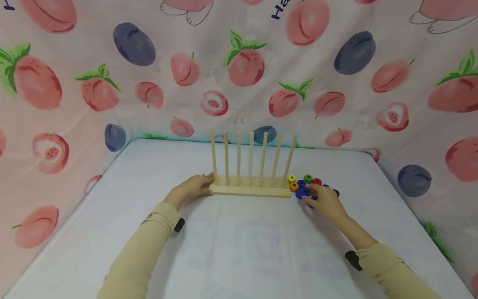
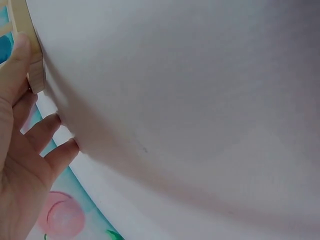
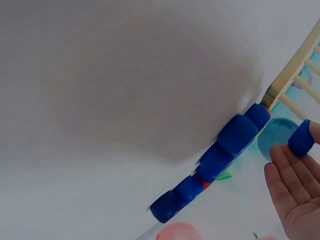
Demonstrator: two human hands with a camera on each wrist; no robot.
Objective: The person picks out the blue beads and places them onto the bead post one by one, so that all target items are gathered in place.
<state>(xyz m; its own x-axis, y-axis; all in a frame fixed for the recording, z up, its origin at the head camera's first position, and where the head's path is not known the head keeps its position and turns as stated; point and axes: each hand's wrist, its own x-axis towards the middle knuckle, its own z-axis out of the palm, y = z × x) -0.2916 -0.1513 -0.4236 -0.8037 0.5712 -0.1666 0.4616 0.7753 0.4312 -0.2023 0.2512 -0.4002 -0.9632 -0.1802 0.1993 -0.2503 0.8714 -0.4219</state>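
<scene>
A wooden peg rack (image 1: pixel 249 191) with a row of several upright bare pegs stands on the white table. My left hand (image 1: pixel 195 186) holds its left end; in the left wrist view the thumb (image 2: pixel 20 50) lies against the wooden base (image 2: pixel 36 70) and the other fingers spread beside it. Off the rack's right end, my right hand (image 1: pixel 325 201) pinches a blue bead (image 3: pixel 301 139) between thumb and fingers. More blue beads (image 3: pixel 237 135) sit in a row close by. Around them are a yellow bead (image 1: pixel 292 178), an orange bead (image 1: pixel 294 187), a green bead (image 1: pixel 308 178) and a red bead (image 1: pixel 317 181).
The white table (image 1: pixel 246 249) stretches in front of the rack and to both sides. Behind it hangs a fruit-printed cloth (image 1: pixel 209 54), which also runs along the left and right sides. A dark wrist device (image 1: pixel 353 260) sits at the right sleeve.
</scene>
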